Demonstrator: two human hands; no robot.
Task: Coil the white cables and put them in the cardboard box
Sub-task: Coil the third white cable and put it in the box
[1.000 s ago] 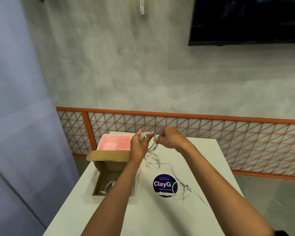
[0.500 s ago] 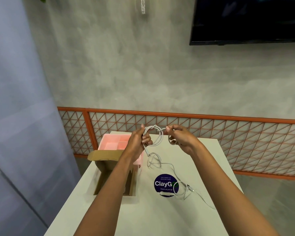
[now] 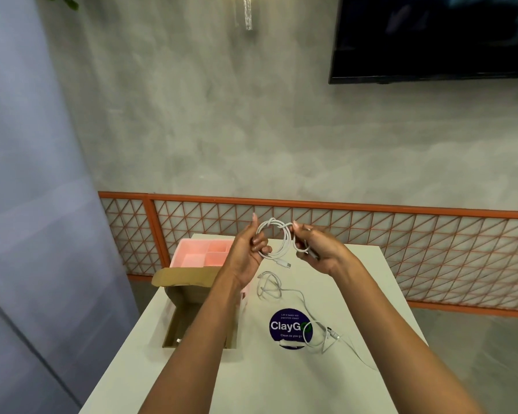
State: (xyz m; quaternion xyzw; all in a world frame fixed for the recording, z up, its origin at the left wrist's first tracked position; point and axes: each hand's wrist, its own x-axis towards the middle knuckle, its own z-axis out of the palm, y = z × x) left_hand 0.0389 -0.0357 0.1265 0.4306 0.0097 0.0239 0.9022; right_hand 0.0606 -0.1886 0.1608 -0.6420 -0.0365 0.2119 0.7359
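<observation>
Holding coiled white cable raised over table, left hand and right hand both curled round it.

Your view is bright and softly, evenly lit; a warm streak glows high on the wall. Shadows on the table are faint. The TV carries dim reflections. Wide-angle distortion bends the edges, and fine detail looks slightly soft.

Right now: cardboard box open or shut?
Open. The cardboard box has its flap folded back toward the pink tray, and its brown inside shows from above.
</observation>
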